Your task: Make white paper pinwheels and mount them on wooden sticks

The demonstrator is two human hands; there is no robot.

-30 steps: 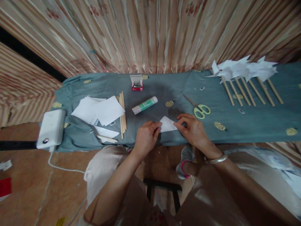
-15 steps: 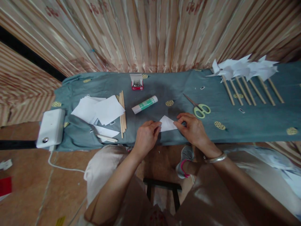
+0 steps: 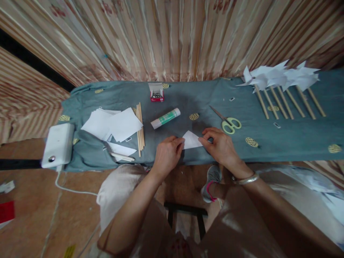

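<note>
A small white sheet of paper, folded into a triangle, lies at the near edge of the cloth-covered table. My left hand pinches its left corner between thumb and fingers. At the opposite corner my right hand, with a silver bangle on the wrist, pinches the paper too. Just beyond the right hand lie scissors with light green handles, blades pointing away to the left. A glue stick with a green label rests beyond the left hand.
Several wooden sticks lie beside a pile of white paper sheets. Behind stands an open red box of small metal pieces. Paper pinwheels on sticks line the far right. A white power bank with a cable sits at the left edge.
The view has shifted very slightly. Both hands keep their pinch on the folded paper's corners in nearly the same place; nothing else has visibly moved.
</note>
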